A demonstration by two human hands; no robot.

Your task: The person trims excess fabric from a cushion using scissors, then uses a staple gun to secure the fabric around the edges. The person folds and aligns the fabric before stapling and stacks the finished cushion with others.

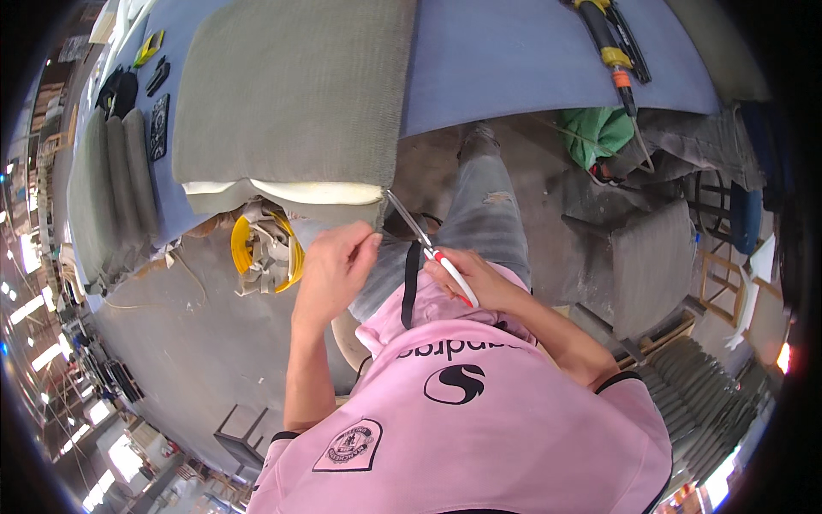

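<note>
A grey fabric-covered cushion (291, 94) lies on the blue table, its front side gaping so that white foam (291, 192) shows along the near edge. My left hand (338, 261) is closed, thumb and fingertips pinching the loose fabric at the cushion's near right corner. In my right hand (471, 278) is a pair of scissors (448, 267) with red and white handles. Their blades point up and left, with the tips close to that same corner. Whether the blades touch the fabric is too small to tell.
On the blue tabletop (479, 60), a yellow-and-black power tool (612, 56) lies at the far right. Several grey padded pieces (116, 171) stand at the left. Below the table edge sits a yellow-rimmed container (295, 261) of fabric scraps. A green bag (595, 133) hangs right.
</note>
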